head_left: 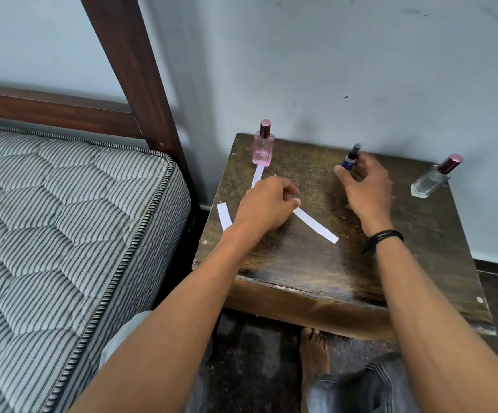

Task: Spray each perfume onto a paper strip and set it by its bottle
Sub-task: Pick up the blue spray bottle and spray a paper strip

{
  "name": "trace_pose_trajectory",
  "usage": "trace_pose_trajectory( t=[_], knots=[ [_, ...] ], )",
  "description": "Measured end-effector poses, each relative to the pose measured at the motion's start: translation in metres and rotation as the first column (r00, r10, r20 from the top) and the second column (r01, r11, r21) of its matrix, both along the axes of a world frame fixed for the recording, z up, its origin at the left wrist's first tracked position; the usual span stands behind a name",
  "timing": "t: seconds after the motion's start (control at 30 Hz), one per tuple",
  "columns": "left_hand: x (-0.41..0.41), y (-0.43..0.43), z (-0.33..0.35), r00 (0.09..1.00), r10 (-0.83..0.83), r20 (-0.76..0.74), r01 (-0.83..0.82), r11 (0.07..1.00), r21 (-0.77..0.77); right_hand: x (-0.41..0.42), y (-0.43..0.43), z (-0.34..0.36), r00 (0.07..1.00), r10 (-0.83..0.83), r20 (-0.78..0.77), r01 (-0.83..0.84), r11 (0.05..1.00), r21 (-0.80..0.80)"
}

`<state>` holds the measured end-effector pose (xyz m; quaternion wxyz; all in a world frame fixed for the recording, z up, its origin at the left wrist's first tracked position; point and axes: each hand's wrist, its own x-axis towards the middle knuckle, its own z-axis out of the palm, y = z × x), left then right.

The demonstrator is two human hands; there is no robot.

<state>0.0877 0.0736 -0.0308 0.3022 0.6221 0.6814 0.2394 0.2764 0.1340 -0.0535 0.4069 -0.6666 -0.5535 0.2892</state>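
Bedside corner, pale wall behind.
Grey-striped quilted mattress [63,219] sits left in a dark wooden bed frame [134,73]; worn dark wooden side table [301,263] stands against the pale blue wall [361,70].

You find no legible text here. The pink bottle [262,149] bears faint lettering, too small for you to read.

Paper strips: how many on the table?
3. Far strip lies in front of the pink bottle; left strip by the left edge of the table; centre strip mid-table, pinched by the left hand. More may hide under that hand.
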Motion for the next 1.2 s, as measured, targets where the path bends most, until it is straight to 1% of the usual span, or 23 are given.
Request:
trace_pose_trajectory(
  t=[0.17, 0.43, 0.53, 0.63, 0.7, 0.77, 0.93, 1.2],
  knots=[
    [0.002, 0.0, 0.002, 1.0, 0.001, 0.004, -0.001, 1.0, -0.004, 0.001, 0.002, 0.001, 1.0, 0.001, 0.025, -0.002, 0.999, 0.032],
    [0.002, -0.001, 0.007, 0.999, 0.015, 0.046, -0.017, 1.0, 0.026, 0.001, -0.008, 0.013, 0.997, 0.081, 0.019, -0.082, 0.994, 0.076],
    [0.002, -0.002, 0.009, 0.981, 0.083, 0.176, -0.104, 0.988, 0.114, -0.005, -0.015, 0.019, 0.986, 0.166, 0.026, -0.168, 0.982, 0.087],
    [-0.001, -0.001, 0.014, 0.915, 0.134, 0.381, -0.208, 0.965, 0.16, -0.014, -0.022, 0.022, 0.958, 0.277, 0.078, -0.282, 0.956, 0.075],
    [-0.005, -0.001, 0.017, 0.865, 0.127, 0.485, -0.229, 0.961, 0.155, -0.019, -0.027, 0.022, 0.933, 0.345, 0.102, -0.352, 0.934, 0.064],
    [-0.006, 0.0, 0.018, 0.841, 0.093, 0.534, -0.206, 0.966, 0.157, -0.023, -0.03, 0.021, 0.914, 0.391, 0.108, -0.398, 0.916, 0.056],
    [-0.004, 0.001, 0.014, 0.828, 0.047, 0.559, -0.176, 0.968, 0.179, -0.027, -0.033, 0.019, 0.864, 0.476, 0.163, -0.489, 0.871, 0.045],
    [-0.009, 0.005, 0.007, 0.819, 0.111, 0.563, -0.238, 0.959, 0.156, -0.028, -0.033, 0.019, 0.823, 0.523, 0.224, -0.544, 0.838, 0.044]
  ],
)
